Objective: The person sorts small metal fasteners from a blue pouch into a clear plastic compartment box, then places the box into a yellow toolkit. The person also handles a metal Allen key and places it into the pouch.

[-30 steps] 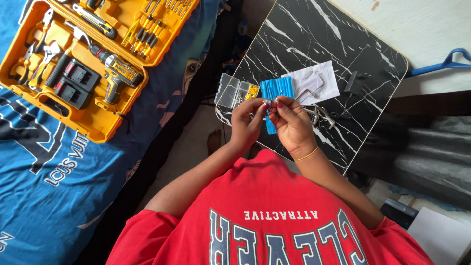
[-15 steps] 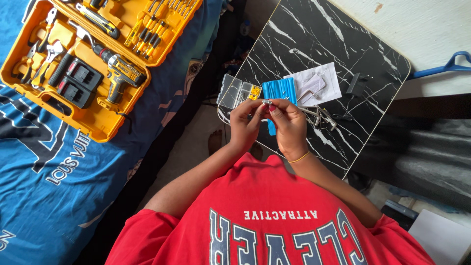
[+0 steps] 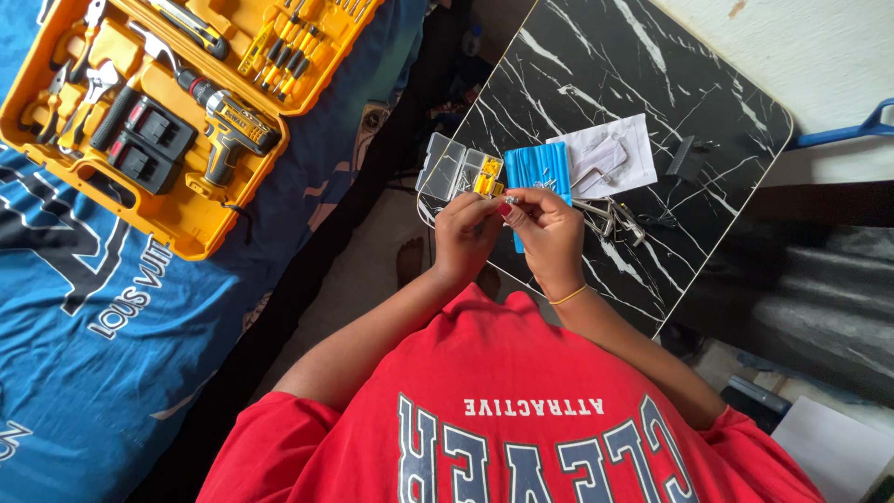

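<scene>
I am watching both hands working close together over the near edge of the black marble-patterned table. The left hand and the right hand are meeting fingertip to fingertip, pinching a small silvery metal piece between them; the fingers are curled in narrow around it, and I cannot tell its exact shape because it is so small. Just beyond the hands, a blue ribbed pouch is lying on the table, partly hidden by the right hand. A clear plastic parts box with yellow bits inside is sitting just beside it to the left, and a white sheet with a bent metal key is resting on the other side. Loose metal pieces are lying near the right hand. Well apart, an open yellow tool case holding a drill is sitting on a blue cloth.
</scene>
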